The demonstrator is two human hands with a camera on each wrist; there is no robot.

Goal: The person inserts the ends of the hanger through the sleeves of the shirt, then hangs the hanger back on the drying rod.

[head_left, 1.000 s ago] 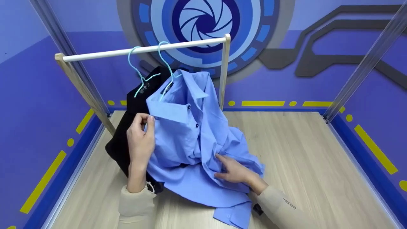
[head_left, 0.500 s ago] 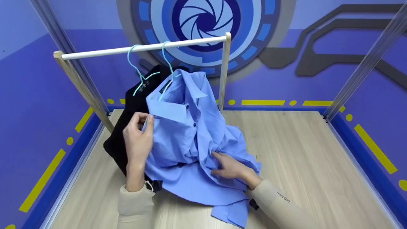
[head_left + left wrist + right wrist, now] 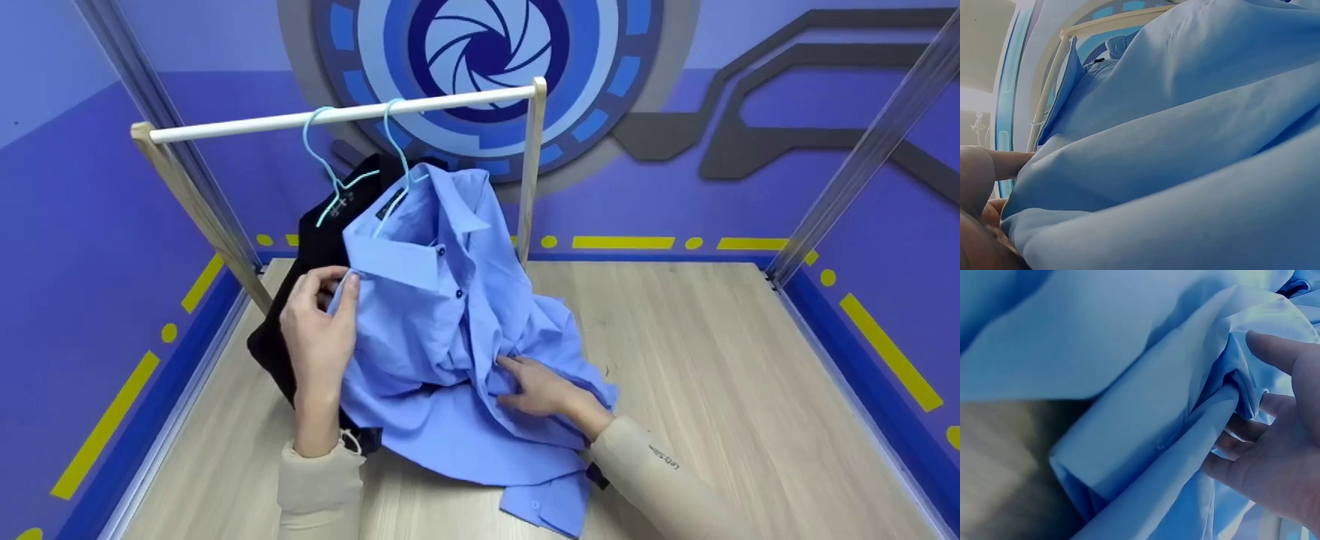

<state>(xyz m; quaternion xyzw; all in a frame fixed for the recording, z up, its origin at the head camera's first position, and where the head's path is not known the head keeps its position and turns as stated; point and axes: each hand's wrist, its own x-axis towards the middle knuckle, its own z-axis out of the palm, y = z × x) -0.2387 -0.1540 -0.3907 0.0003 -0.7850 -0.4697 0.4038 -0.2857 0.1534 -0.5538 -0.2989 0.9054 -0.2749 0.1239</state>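
A light blue button-up shirt (image 3: 409,322) hangs from a mint-green hanger (image 3: 394,142), its collar spread and its lower part draped over the tabletop. At the shirt's left shoulder edge, just below the collar, my left hand (image 3: 319,322) pinches the fabric between thumb and fingers. The left wrist view has that thumb and fingers at the cloth's edge (image 3: 1033,225). My right hand (image 3: 544,388) touches the shirt's front lower down, thumb apart from the fingers. In the right wrist view, its loosely extended fingers (image 3: 1230,464) reach partly behind a fold, which hides their tips.
A small rack with a white bar (image 3: 247,129) and wooden legs (image 3: 199,210) stands at the left of the wood-grain tabletop (image 3: 697,360). Behind the shirt, a black garment (image 3: 281,330) hangs on another mint-green hanger (image 3: 319,154). Blue-purple panels (image 3: 637,202) enclose the back and sides.
My left hand has shifted slightly left at the shoulder edge. The right hand has moved a little left and up against the shirt. The shirt's hanger hook sits slightly farther right along the bar.
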